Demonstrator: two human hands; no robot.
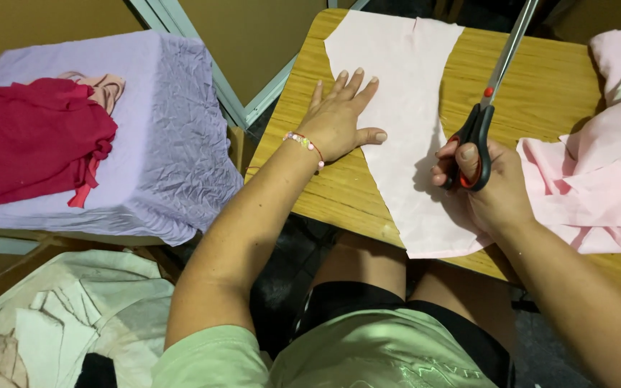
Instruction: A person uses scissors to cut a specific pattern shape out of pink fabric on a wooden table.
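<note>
A long strip of pale pink fabric (404, 108) lies flat across a wooden table (540, 86). My left hand (339, 118) rests palm down with fingers spread on the strip's left edge, a beaded bracelet at the wrist. My right hand (486, 183) grips the black and red handles of a pair of scissors (486, 108), whose long metal blades point up and away along the strip's right edge. The blades look closed.
A heap of pink fabric (598, 179) covers the table's right side. To the left stands a box draped in lilac cloth (167, 129) with red fabric (30, 136) on it. A bag of white scraps (66, 323) sits at lower left.
</note>
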